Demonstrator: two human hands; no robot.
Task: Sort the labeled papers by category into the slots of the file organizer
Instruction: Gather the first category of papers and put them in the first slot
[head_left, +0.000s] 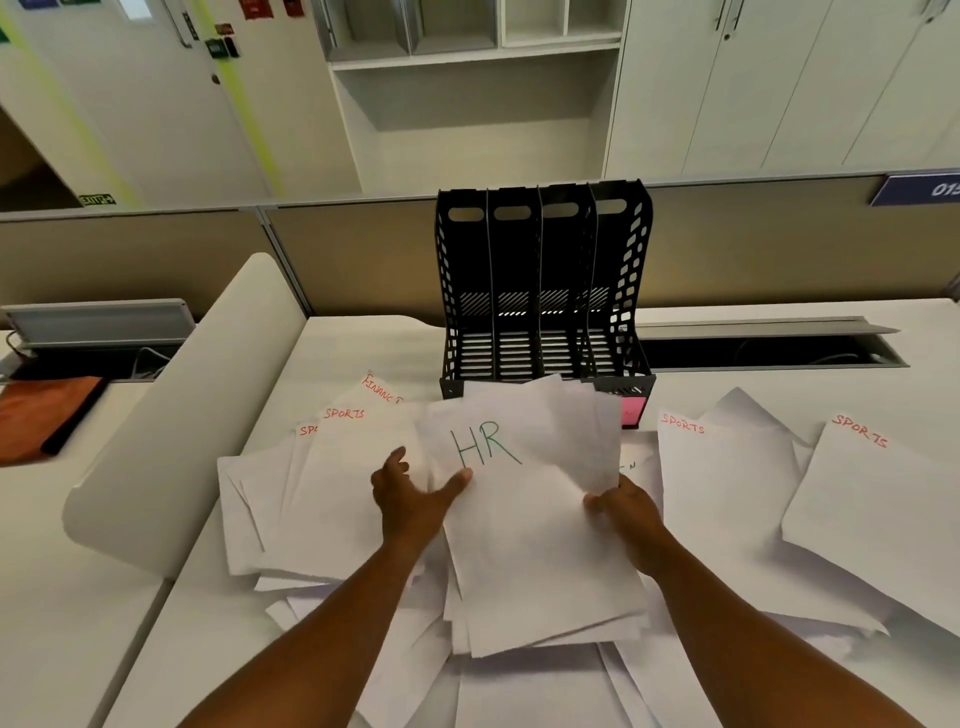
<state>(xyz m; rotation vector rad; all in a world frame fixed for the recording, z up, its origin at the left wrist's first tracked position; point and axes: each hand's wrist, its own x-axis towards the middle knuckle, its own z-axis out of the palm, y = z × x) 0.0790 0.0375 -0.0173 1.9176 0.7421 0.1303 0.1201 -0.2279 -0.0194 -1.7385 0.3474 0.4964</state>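
A black file organizer (543, 291) with several upright slots stands at the back of the desk; the slots show no papers. In front of it I hold a stack of white sheets (535, 540), the top one marked "HR" in green. My left hand (415, 499) pinches the stack's left edge with the thumb on top. Gripping the right edge is my right hand (621, 506). Sheets marked "SPORTS" lie to the left (332, 467) and right (722, 483), (878, 514). A "FINANCE" sheet (382, 389) peeks out behind the left pile.
Loose white papers (519, 686) cover the desk (197, 623) under my arms. A pink label (631, 410) is on the organizer's base. A padded divider (182, 415) runs along the left, with an orange cloth (41, 415) beyond. An open cable tray (769, 348) lies at the right.
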